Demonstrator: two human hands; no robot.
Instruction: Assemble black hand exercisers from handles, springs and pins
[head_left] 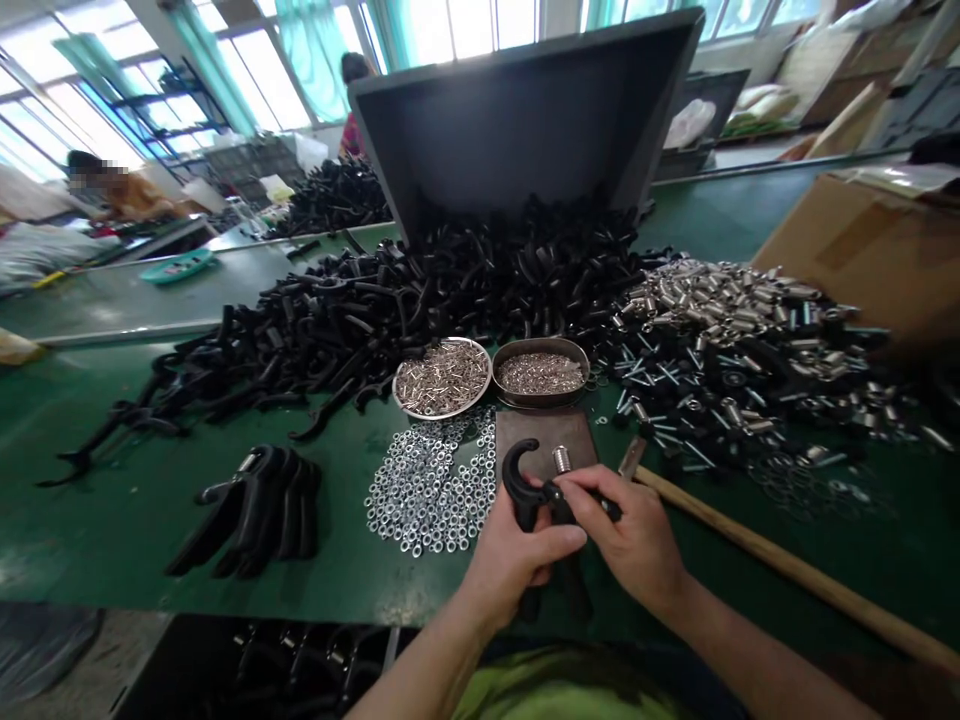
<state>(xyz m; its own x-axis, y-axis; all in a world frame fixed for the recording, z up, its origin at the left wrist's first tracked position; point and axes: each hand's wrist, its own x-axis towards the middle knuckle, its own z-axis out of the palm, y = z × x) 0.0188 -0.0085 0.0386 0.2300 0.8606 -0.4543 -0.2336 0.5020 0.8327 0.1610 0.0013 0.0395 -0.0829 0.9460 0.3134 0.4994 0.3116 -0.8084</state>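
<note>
My left hand [517,555] is wrapped round a black hooked handle [517,465], its curved end pointing up. My right hand [630,530] pinches a small black piece [611,508] against the side of that handle; the fingers hide most of it. Just behind the hands, a metal spring [561,459] stands on a flat metal block [544,428]. To the left of the block, many small metal nuts [431,490] lie spread on the green table. A hammer [780,560] rests by my right hand, its wooden handle running to the lower right.
A round dish of small pins [442,378] and an oval tin of tiny metal parts [541,374] stand behind the block. Black handles [360,310] heap before a tipped grey bin [525,120]. Springs and bolts [720,300] pile at right, beside a cardboard box [870,240]. Several assembled handles [259,510] lie left.
</note>
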